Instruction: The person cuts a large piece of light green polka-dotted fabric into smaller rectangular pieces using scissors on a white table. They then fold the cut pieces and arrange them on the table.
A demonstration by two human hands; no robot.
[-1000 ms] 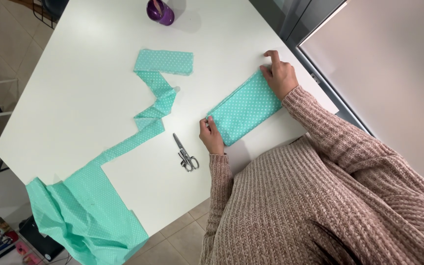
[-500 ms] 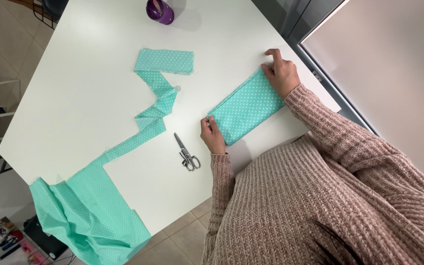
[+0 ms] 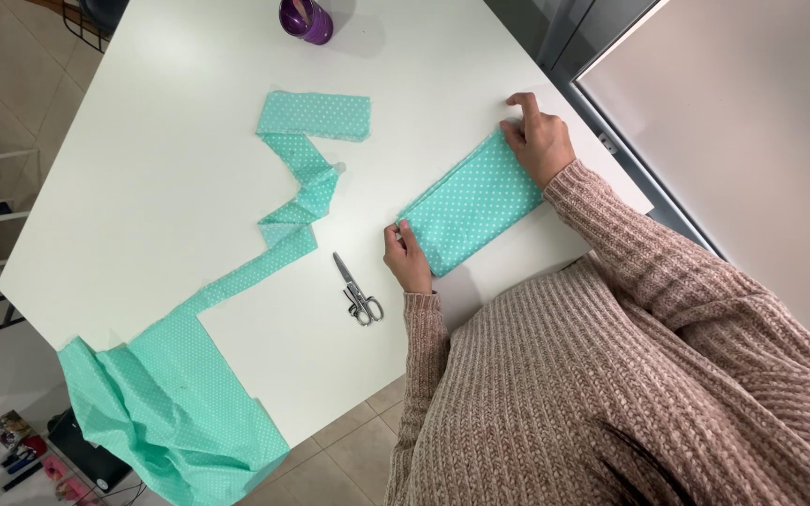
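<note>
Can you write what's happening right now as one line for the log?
left hand: on near end of folded teal dotted cloth | right hand: on far end | scissors: on white table, untouched

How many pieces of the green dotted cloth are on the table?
2: a folded rectangle held between the left hand and right hand, and a long strip zigzagging to the table's corner, draping over the edge.

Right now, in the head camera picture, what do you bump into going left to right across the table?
Big heap of teal dotted fabric → scissors → left hand → folded teal dotted piece → right hand.
</note>
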